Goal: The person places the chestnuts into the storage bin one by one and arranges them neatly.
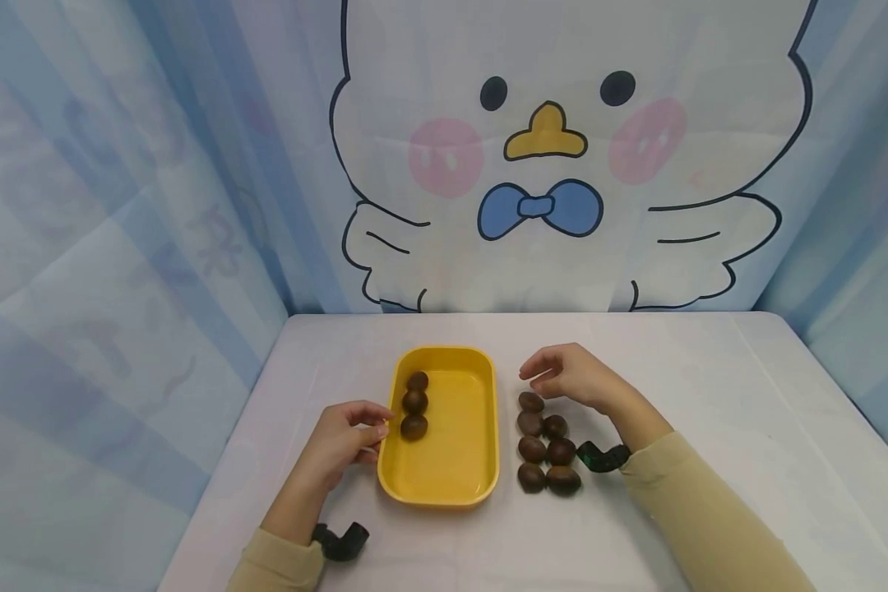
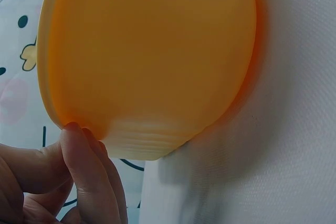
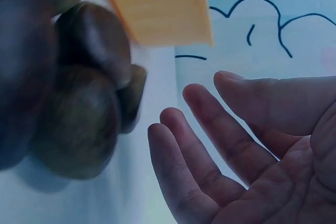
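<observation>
My left hand (image 1: pixel 344 440) is at the left side of a shallow yellow tray (image 1: pixel 484 427), its thumb and fingers pinching the rim. The left wrist view shows the fingertips (image 2: pixel 73 129) against the tray's wall (image 2: pixel 152 51). Three brown, glossy chestnuts (image 1: pixel 414 402) lie in a column along the left inside of the tray. To its right, several more chestnuts (image 1: pixel 531 450) form two columns on the table. Just beyond their far end, my right hand (image 1: pixel 573 374) hovers with fingers loosely bent and holds nothing; the right wrist view shows its bare palm (image 3: pixel 273 192) beside chestnuts (image 3: pixel 79 124).
A white-covered table (image 1: pixel 747 411) carries everything. Behind it hangs a curtain (image 1: pixel 540 271) with a cartoon bird, and more pale blue curtain (image 1: pixel 118 329) runs along the left side. Dark wrist-worn cameras (image 1: pixel 603 457) sit at both sleeve cuffs.
</observation>
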A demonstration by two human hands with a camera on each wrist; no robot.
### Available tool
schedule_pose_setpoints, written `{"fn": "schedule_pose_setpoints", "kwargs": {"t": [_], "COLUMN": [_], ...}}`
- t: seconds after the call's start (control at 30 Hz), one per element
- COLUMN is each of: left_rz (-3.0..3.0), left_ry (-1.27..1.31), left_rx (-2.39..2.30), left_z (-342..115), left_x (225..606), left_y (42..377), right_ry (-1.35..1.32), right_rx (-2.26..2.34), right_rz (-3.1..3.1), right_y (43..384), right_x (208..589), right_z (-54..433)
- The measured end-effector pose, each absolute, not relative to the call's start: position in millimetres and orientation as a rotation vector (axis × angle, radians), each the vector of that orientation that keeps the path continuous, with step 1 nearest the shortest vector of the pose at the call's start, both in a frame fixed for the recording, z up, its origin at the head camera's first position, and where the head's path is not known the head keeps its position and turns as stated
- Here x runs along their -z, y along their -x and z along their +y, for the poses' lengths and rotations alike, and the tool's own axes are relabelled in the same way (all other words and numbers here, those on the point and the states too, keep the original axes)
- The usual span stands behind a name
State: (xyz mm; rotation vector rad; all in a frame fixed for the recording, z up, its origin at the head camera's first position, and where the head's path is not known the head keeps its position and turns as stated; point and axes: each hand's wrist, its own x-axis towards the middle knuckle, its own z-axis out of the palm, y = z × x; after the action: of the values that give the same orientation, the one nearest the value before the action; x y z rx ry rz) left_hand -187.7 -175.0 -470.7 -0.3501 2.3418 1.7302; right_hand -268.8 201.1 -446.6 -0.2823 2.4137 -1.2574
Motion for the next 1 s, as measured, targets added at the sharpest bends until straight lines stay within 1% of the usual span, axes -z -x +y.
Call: {"fn": "schedule_pose_setpoints", "kwargs": {"t": [0.37, 0.6, 1.0], "left_rz": [2.339, 2.339, 2.342], "left_ry": [0.344, 0.345, 0.352], "left_rx": [-1.742, -1.741, -1.739], "left_z": [-175, -175, -174], "left_x": [471, 470, 470], "left_y": [188, 187, 187], "right_ry": [0.282, 0.321, 0.307], "right_rx": [1.221, 1.184, 1.13], "right_rz": [2.423, 2.417, 2.476], "right_y": [268, 268, 270], "right_x": [464, 470, 478], "right_z": [210, 207, 202]}}
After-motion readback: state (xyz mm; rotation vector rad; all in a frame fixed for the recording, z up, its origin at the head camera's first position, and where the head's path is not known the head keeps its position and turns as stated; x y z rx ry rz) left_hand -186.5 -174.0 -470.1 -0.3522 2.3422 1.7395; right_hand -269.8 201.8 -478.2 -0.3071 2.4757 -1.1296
